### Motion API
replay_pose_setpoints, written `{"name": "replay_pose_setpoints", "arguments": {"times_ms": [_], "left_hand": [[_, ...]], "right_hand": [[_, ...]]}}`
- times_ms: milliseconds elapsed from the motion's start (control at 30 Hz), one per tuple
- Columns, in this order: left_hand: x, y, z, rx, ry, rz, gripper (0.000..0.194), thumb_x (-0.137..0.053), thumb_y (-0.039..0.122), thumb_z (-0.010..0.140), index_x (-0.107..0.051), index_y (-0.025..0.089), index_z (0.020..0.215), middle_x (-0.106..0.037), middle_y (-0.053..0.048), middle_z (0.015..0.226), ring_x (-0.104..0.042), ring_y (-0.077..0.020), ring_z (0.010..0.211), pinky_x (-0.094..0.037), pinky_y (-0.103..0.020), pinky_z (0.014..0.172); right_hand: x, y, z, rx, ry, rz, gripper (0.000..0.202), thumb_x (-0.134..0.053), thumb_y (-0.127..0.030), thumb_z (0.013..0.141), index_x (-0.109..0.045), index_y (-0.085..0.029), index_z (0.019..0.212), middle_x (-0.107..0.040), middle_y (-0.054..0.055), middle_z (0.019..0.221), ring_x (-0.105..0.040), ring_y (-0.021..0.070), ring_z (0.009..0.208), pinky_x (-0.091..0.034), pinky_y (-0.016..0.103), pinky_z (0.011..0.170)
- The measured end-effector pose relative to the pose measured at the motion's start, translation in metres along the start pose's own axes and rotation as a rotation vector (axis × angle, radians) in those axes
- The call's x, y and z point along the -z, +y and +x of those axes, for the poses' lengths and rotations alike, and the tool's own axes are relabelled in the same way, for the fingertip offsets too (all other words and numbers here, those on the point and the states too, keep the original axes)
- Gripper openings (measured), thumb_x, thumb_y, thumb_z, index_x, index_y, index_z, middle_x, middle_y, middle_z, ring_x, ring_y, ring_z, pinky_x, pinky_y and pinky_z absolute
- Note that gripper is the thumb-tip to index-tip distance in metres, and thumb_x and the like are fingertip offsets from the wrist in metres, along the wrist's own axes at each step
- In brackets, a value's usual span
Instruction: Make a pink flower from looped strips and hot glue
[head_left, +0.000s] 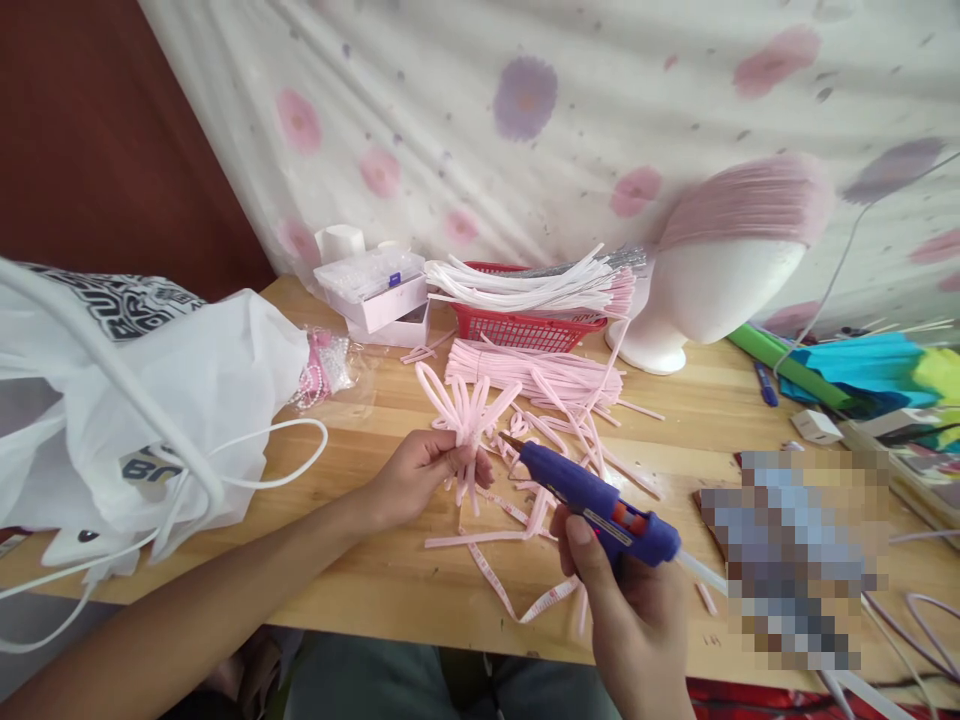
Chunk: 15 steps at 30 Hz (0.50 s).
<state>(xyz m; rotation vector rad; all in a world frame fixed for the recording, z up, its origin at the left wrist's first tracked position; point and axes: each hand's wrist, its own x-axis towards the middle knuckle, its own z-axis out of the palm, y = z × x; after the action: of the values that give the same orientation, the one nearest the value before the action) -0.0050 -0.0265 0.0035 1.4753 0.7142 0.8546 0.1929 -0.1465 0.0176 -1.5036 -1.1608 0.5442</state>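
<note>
Between its fingertips, my left hand pinches a bundle of looped pink pipe cleaners, loops fanned upward and ends hanging below. My right hand is wrapped round the handle of a blue glue gun. The gun's nozzle points up and left, close to the right side of the looped bundle; whether it touches is not clear. A glue stick trails from the gun's back end. Behind the hands lie a thick bundle of pink pipe cleaners and several loose ones. A measuring tape curls below the left hand.
A red basket of white pipe cleaners stands at the back, between white boxes and a foam head with a pink covering. A white plastic bag and cable are at left. Coloured sheets lie right, behind a blurred-out object.
</note>
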Motion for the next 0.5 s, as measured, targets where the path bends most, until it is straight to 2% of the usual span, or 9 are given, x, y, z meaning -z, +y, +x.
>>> {"name": "replay_pose_setpoints", "arguments": {"times_ms": [100, 200, 267, 333, 500], "left_hand": [[0.000, 0.000, 0.000, 0.013, 0.035, -0.014, 0.053, -0.062, 0.062, 0.087, -0.076, 0.012, 0.078, -0.077, -0.010, 0.076, -0.064, -0.0167, 0.068, -0.048, -0.027, 0.067], [-0.001, 0.000, 0.000, 0.026, 0.064, -0.041, 0.054, -0.063, 0.064, 0.086, -0.075, 0.012, 0.081, -0.077, -0.011, 0.078, -0.067, -0.0180, 0.069, -0.050, -0.027, 0.066], [-0.001, 0.001, -0.001, 0.029, 0.079, -0.068, 0.053, -0.064, 0.064, 0.086, -0.073, 0.012, 0.083, -0.077, -0.011, 0.078, -0.069, -0.0193, 0.071, -0.052, -0.028, 0.067], [-0.002, 0.002, -0.001, 0.040, 0.098, -0.083, 0.051, -0.065, 0.063, 0.085, -0.073, 0.012, 0.084, -0.077, -0.010, 0.078, -0.070, -0.0197, 0.070, -0.054, -0.029, 0.067], [-0.001, 0.003, -0.002, 0.007, 0.193, -0.055, 0.048, -0.066, 0.060, 0.086, -0.073, 0.013, 0.082, -0.077, -0.009, 0.079, -0.070, -0.0195, 0.072, -0.055, -0.029, 0.071]], "right_hand": [[0.019, 0.005, 0.009, -0.037, 0.138, 0.006, 0.034, -0.069, -0.050, 0.085, -0.073, -0.016, 0.085, -0.073, 0.008, 0.075, -0.066, 0.0216, 0.065, -0.053, 0.032, 0.061], [0.040, 0.012, 0.025, -0.106, 0.293, -0.147, 0.042, -0.069, -0.054, 0.083, -0.075, -0.014, 0.094, -0.075, 0.011, 0.084, -0.068, 0.0265, 0.077, -0.051, 0.034, 0.065], [0.051, 0.021, 0.037, -0.154, 0.312, -0.253, 0.047, -0.065, -0.056, 0.083, -0.075, -0.014, 0.101, -0.076, 0.013, 0.089, -0.069, 0.0287, 0.081, -0.050, 0.034, 0.064], [0.057, 0.034, 0.048, -0.186, 0.331, -0.320, 0.050, -0.063, -0.055, 0.083, -0.074, -0.012, 0.106, -0.075, 0.012, 0.083, -0.069, 0.0289, 0.077, -0.050, 0.036, 0.063], [0.058, 0.063, 0.072, -0.167, 0.340, -0.425, 0.037, -0.061, -0.044, 0.080, -0.077, -0.013, 0.094, -0.074, 0.012, 0.074, -0.069, 0.0303, 0.074, -0.051, 0.038, 0.066]]}}
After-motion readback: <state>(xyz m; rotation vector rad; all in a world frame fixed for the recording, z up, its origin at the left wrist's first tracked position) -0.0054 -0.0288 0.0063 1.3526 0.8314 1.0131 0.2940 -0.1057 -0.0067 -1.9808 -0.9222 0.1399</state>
